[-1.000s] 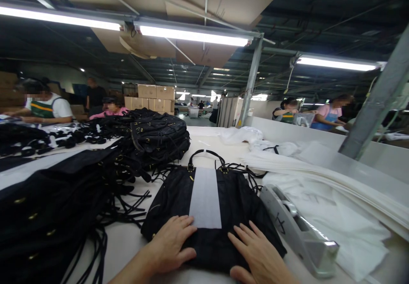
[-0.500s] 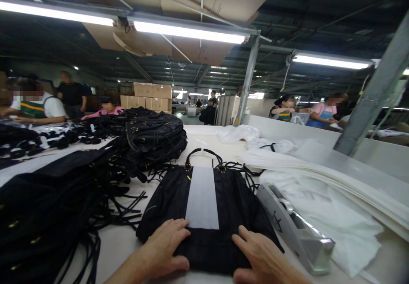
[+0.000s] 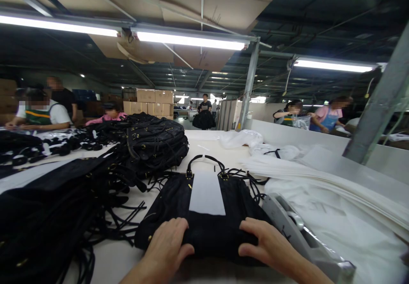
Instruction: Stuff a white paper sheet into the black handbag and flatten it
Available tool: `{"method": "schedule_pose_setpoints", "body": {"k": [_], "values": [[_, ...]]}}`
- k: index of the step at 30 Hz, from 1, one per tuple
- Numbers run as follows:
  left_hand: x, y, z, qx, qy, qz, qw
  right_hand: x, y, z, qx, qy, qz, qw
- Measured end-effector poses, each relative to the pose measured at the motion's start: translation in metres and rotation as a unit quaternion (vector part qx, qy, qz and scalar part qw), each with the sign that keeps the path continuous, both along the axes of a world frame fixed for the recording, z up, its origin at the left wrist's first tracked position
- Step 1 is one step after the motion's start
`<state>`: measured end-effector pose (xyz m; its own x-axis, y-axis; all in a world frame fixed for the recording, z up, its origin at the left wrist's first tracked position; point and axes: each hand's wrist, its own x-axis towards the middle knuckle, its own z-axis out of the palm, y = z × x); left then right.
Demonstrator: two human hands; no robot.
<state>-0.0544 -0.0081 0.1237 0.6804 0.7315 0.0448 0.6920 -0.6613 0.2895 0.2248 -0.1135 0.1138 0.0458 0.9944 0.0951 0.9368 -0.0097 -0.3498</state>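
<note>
A black handbag (image 3: 204,228) lies in front of me, its handle upright at the far edge. A pale grey sheet (image 3: 207,193) covers the middle of its upper face. My left hand (image 3: 169,243) grips the bag's near edge on the left, thumb in front and fingers on top. On the right, my right hand (image 3: 263,241) holds the same edge, its fingers curled over the fabric. The near edge is slightly raised between the hands, and the undersides of both hands are hidden.
Black bags (image 3: 156,141) are piled behind on the left, with more bags (image 3: 41,207) nearer. A grey tape dispenser (image 3: 306,237) stands at right, beside white plastic bags (image 3: 345,220) and stacked white sheets (image 3: 297,169). People work beyond the table.
Both hands have closed on the near edge of the handbag, which has lifted a little. The view has tilted up slightly. A person in the background has turned, with black items in front.
</note>
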Motion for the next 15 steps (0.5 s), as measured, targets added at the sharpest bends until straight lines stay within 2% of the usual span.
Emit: {"method": "schedule_pose_setpoints", "body": {"k": [4,6,8,11,13,15], "values": [[0.020,0.033,-0.004,0.032,0.019,-0.011,0.999,0.012,0.016,0.005,-0.021,0.046,-0.005,0.999],[0.030,0.056,-0.011,0.053,0.034,-0.034,0.997,0.018,0.032,0.000,-0.020,0.006,-0.016,1.000],[0.039,0.077,-0.022,0.070,0.044,-0.058,0.995,0.024,0.050,-0.015,0.002,-0.091,-0.033,0.995],[0.047,0.098,-0.039,0.083,0.053,-0.074,0.992,0.033,0.073,-0.050,0.090,-0.238,-0.030,0.966],[0.048,0.103,-0.047,0.096,0.055,-0.077,0.991,0.039,0.081,-0.071,0.162,-0.289,-0.016,0.943],[0.048,0.103,-0.049,0.111,0.054,-0.080,0.989,0.044,0.084,-0.083,0.209,-0.311,-0.010,0.927]]}}
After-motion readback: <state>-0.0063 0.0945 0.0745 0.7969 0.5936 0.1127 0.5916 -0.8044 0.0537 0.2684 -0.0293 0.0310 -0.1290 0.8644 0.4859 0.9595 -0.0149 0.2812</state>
